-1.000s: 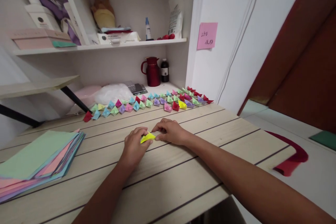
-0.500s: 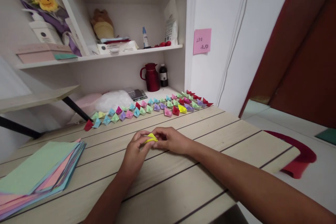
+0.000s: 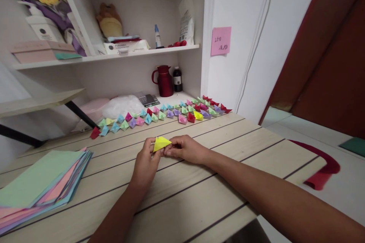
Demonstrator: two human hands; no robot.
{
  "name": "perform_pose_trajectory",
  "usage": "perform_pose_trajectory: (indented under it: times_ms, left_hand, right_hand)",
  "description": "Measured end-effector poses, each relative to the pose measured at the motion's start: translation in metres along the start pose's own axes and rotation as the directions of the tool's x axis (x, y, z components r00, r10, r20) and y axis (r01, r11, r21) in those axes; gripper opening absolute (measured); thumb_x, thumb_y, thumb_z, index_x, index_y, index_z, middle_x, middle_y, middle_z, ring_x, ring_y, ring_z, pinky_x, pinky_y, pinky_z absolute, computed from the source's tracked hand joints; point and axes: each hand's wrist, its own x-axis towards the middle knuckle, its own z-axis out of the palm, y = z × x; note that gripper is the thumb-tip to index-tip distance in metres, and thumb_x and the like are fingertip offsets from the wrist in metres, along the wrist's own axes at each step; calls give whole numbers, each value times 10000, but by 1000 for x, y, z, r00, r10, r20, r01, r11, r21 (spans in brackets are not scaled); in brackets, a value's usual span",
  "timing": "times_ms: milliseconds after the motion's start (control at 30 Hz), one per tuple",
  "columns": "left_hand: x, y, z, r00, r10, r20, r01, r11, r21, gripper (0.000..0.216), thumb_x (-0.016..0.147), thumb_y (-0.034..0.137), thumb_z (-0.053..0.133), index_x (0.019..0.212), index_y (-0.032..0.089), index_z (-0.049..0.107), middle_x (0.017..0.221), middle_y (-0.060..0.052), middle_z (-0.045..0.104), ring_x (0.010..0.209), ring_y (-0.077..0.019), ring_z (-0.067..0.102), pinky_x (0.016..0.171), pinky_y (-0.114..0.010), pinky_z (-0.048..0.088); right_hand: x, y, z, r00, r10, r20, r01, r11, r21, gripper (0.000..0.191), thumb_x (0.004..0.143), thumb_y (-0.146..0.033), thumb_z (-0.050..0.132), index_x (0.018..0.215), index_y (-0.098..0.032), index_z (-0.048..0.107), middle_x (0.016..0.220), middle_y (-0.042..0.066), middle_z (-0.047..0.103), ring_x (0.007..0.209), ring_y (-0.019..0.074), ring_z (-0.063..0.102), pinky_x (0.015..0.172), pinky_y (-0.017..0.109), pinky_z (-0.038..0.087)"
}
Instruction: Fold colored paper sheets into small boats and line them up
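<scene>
A small folded piece of yellow paper [image 3: 161, 144] is held just above the middle of the wooden table [image 3: 182, 197]. My left hand [image 3: 145, 161] pinches its left end between thumb and fingers. At its pointed right end, my right hand [image 3: 184, 148] grips with closed fingertips; the exact contact there is partly hidden. Beyond my hands, rows of small folded paper boats [image 3: 162, 115] in many colours stretch along the back of the table. A yellow paper boat [image 3: 198, 115] stands in the front row toward the right.
On the left lies a stack of coloured paper [image 3: 42, 176]. Behind the boats are a clear plastic bag [image 3: 123, 107], a red jug [image 3: 165, 81] and a dark bottle [image 3: 177, 79]. A black-legged raised shelf [image 3: 42, 102] stands at the left. The table's right edge borders the floor.
The yellow paper has been turned between my fingers and now shows a broader triangular face. My hands stay close together in nearly the same place. The view has shifted slightly.
</scene>
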Motion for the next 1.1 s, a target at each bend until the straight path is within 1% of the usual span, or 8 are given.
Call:
perform_pose_trajectory:
  times_ms: [133, 267, 367, 467, 667, 867, 1000, 1100]
  left_hand:
    - [-1, 6, -3, 1000, 15, 10, -16, 991, 130, 123, 735, 193, 549, 853, 213, 577, 779, 2, 677, 716, -176, 623, 641, -253, 439]
    - [0, 1, -2, 998, -35, 61, 34, 999, 10, 186, 741, 277, 585, 916, 211, 586, 839, -24, 702, 757, -195, 655, 628, -259, 461]
    - [4, -5, -2, 995, -99, -31, 100, 994, 41, 179, 810, 321, 516, 923, 214, 604, 829, -43, 709, 800, -212, 671, 702, -302, 485]
    - [8, -10, -4, 989, -79, -126, 93, 990, 107, 176, 789, 309, 547, 911, 214, 632, 874, -57, 713, 853, -224, 664, 786, -340, 485]
    - [8, -13, -11, 991, -96, -94, 100, 994, 45, 218, 786, 302, 533, 939, 192, 641, 859, -52, 716, 783, -194, 679, 727, -312, 523]
    - [5, -15, -21, 996, -83, -19, 84, 996, 28, 201, 788, 306, 539, 868, 189, 682, 802, -37, 724, 763, -184, 679, 729, -301, 514]
    - [2, -12, -23, 999, -35, 19, 33, 995, 91, 196, 792, 293, 529, 856, 202, 690, 784, -30, 726, 759, -189, 671, 709, -296, 501]
    - [1, -10, -22, 999, -24, 38, 19, 992, 122, 190, 792, 281, 527, 843, 205, 694, 787, -28, 729, 764, -189, 671, 714, -290, 493]
  right_hand:
    - [-1, -1, 2, 1000, 20, 11, -19, 997, -81, 233, 692, -300, 758, 843, -163, 643, 685, -44, 569, 624, 95, 490, 585, 202, 386]
    - [0, 0, 2, 1000, 13, -23, -16, 990, -141, 338, 705, -214, 728, 1013, -198, 592, 700, -56, 573, 616, 94, 504, 569, 193, 384]
    - [0, 3, 1, 997, 11, -75, -20, 993, -119, 309, 796, -219, 636, 1095, -214, 559, 680, -54, 550, 592, 99, 504, 569, 205, 401]
    - [0, 3, -1, 992, 51, -111, -62, 994, -93, 261, 834, -219, 581, 1093, -191, 574, 664, -46, 530, 560, 98, 483, 555, 213, 403]
    - [-5, -7, -4, 992, 75, 99, -53, 976, -212, 205, 818, -311, 640, 949, -163, 695, 740, -3, 591, 678, 113, 501, 632, 216, 403]
    - [-14, -14, -15, 973, 39, 226, 11, 976, -216, 340, 809, -141, 592, 1135, -219, 654, 989, 37, 577, 868, 141, 543, 777, 266, 448]
    - [-17, -17, -18, 951, -28, 306, 107, 964, -245, 586, 739, -175, 720, 1288, -308, 564, 1185, 54, 517, 1062, 191, 522, 938, 343, 426]
    - [-15, -14, -13, 945, -70, 318, 154, 956, -249, 588, 736, -204, 748, 1287, -308, 571, 1181, 57, 522, 1098, 204, 507, 987, 369, 398]
